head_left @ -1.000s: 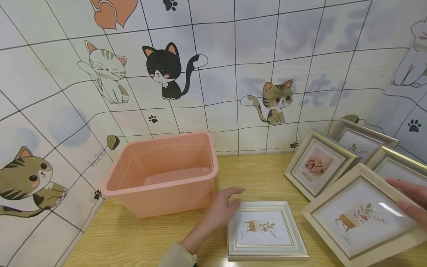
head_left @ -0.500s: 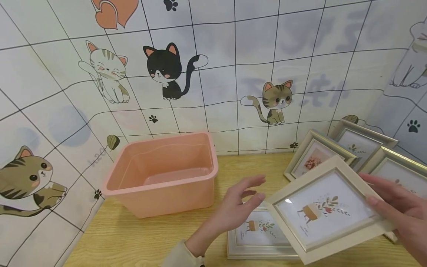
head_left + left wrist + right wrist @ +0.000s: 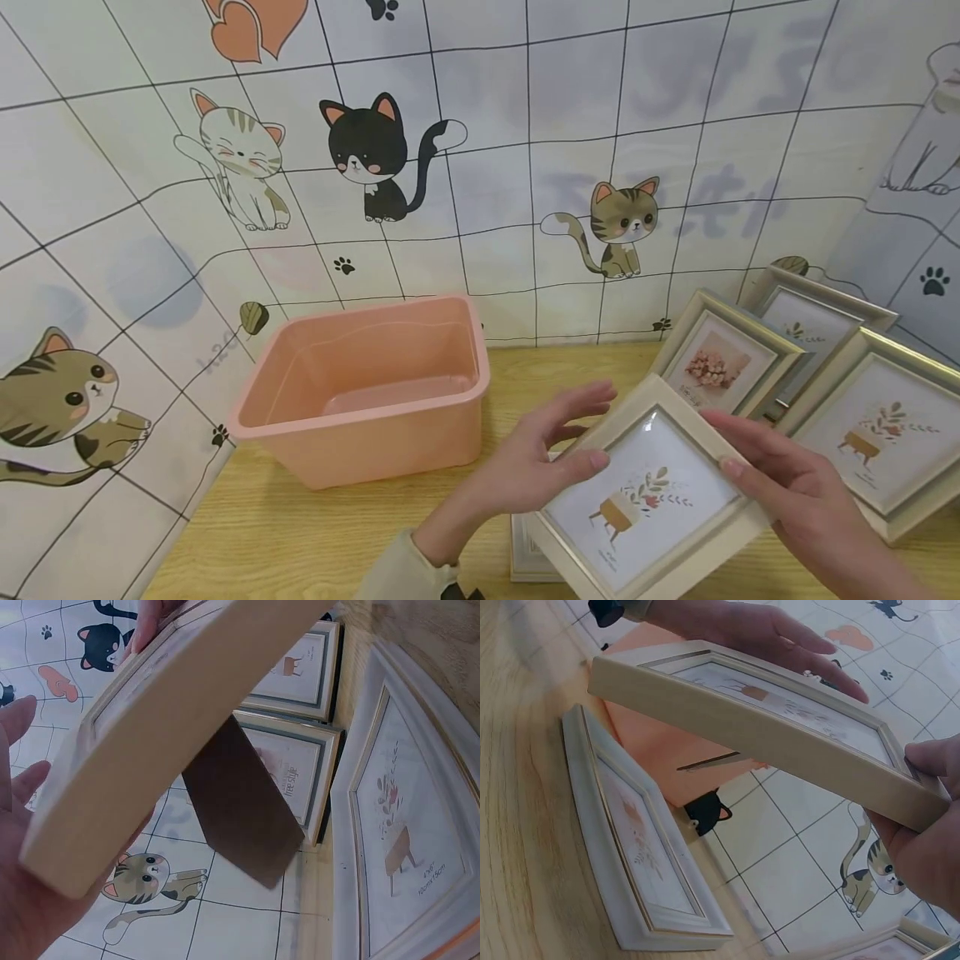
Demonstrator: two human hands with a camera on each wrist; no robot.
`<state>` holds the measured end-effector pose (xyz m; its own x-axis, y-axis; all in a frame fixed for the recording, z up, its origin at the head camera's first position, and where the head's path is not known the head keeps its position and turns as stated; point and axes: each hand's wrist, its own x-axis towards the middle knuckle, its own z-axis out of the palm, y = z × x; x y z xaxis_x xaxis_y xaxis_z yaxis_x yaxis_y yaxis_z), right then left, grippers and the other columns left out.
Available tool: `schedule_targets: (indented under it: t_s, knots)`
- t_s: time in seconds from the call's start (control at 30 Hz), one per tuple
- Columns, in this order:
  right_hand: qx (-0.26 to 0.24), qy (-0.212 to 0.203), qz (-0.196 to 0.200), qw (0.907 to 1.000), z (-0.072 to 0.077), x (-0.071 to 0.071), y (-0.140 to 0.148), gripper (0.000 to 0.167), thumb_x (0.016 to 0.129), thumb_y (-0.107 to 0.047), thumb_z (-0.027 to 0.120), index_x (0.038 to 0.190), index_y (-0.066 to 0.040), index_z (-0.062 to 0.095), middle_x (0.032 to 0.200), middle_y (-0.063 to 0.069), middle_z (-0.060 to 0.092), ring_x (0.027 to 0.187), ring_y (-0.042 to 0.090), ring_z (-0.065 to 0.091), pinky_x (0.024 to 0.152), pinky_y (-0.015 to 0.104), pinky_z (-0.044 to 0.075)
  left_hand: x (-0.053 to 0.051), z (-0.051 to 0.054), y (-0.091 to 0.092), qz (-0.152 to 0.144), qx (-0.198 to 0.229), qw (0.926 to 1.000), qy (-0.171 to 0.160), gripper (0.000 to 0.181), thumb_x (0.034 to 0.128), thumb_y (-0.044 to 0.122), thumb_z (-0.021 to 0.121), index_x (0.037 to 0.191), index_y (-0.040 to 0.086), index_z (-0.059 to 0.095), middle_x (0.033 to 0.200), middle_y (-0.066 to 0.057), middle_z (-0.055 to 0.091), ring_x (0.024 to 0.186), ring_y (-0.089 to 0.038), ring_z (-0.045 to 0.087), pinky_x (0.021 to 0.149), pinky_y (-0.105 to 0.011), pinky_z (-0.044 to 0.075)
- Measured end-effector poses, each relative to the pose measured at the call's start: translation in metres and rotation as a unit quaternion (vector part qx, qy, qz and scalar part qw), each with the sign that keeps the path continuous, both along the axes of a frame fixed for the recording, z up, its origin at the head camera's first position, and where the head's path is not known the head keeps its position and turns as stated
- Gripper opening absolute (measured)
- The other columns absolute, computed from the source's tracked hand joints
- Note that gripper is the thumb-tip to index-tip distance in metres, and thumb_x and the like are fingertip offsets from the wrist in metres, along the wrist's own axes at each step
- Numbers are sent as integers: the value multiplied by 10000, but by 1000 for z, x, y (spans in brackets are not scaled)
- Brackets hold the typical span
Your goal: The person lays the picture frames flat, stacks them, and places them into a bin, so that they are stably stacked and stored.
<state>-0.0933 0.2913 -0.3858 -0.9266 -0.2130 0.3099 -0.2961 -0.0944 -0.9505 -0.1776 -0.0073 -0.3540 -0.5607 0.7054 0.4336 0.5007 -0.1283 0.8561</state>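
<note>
wall covering (image 3: 487, 92), one: pale, black-gridded, showing printed cats, and rising behind a wood-grain surface (image 3: 262, 533). tub, pink, one (image 3: 367, 450): sitting on the surface toward the left, opening upward. frame, cream, one (image 3: 645, 500): hanging tilted above the surface at front, corner pointing upward, showing a potted-plant print; in the left wrist view a dark brown stand leg (image 3: 244, 806) is jutting from its back. hands, two: the right hand (image 3: 795, 483) is gripping the cream frame at its right edge, thumb pressing on the front; the left hand (image 3: 547, 458) is spreading loosely at the opposite edge, fingers extending past it and not closing round it, and whether it is touching the wood the views are not settling. frame, white with gold lines, one (image 3: 652, 847): lying face up on the surface, largely hiding beneath the cream one in the head view. frames, upright group, three: a pink-flower frame (image 3: 716, 367), a rear frame (image 3: 810, 329) and a gold-edged frame (image 3: 881, 433), all leaning back and overlapping in view at the right. state of work, by judgement: the handling is running partway; one frame is being held, one is lying flat, three are standing untouched, and none is showing inside the tub. remaining: the cream frame is awaiting a resting place; whether the upright three are finished or waiting is staying unclear.
</note>
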Motion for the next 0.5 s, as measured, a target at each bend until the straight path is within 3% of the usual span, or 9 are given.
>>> schedule_targets:
  t_s: [0.13, 0.23, 0.37, 0.5]
  knots:
    - [-172, 81, 501, 9986, -2, -5, -13, 591, 1028, 175, 354, 1546, -91, 451, 1431, -7, 610, 1045, 223, 708, 731, 419, 609, 2, 1, -1, -308, -284, 9979, -486, 650, 1019, 60, 610, 1600, 182, 346, 1569, -53, 440, 1300, -141, 533, 994, -322, 504]
    - [-327, 155, 825, 9959, -4, -7, -19, 603, 1022, 187, 333, 1545, -88, 453, 1439, 13, 603, 1050, 237, 707, 737, 422, 608, 2, 1, -3, -554, -422, 9936, -885, 664, 1034, 65, 581, 1613, 252, 313, 1449, -55, 539, 1155, -99, 613, 876, -326, 570]
    - [-392, 236, 910, 9948, -7, -8, -24, 621, 1017, 195, 331, 1541, -106, 470, 1432, 18, 610, 1051, 228, 704, 740, 414, 609, 2, -1, -7, -749, -610, 9878, -1222, 699, 1041, 74, 562, 1616, 349, 275, 1296, -43, 600, 1035, -66, 653, 798, -354, 598]
    - [-442, 289, 857, 9949, -8, -8, -25, 621, 1014, 201, 328, 1542, -96, 466, 1422, 29, 616, 1046, 233, 707, 733, 420, 609, 2, -2, -10, -860, -716, 9847, -1338, 735, 1042, 65, 552, 1619, 398, 239, 1337, -49, 561, 1036, -63, 649, 769, -368, 605]
